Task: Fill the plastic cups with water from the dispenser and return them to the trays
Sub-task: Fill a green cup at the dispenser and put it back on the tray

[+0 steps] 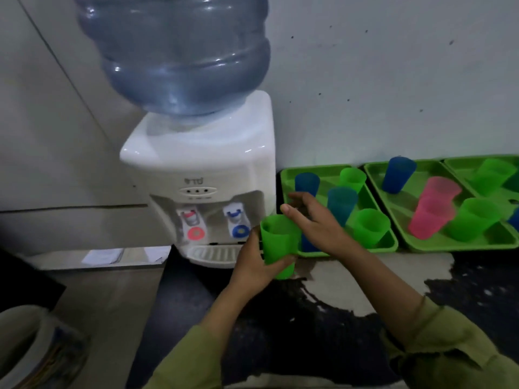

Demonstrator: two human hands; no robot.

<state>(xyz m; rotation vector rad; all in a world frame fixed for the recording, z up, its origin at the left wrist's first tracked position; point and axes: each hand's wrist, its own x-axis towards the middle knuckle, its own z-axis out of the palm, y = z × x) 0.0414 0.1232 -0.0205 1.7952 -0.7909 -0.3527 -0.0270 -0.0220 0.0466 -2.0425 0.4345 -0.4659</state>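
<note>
Right now the left hand [257, 266] is gripping a green cup [278, 241], fingers and thumb curled round its wall, holding it upright just right of the dispenser [202, 169], near the blue tap [237, 220]. Whether it is holding water cannot be told. The right hand [317, 223] is hovering over the nearest tray [365, 250] with fingers loosely extended, grasping nothing. Blue and green cups are standing in that tray, and pink cups [432, 217] are sitting in the middle tray [449, 247] on the counter [477, 276].
</note>
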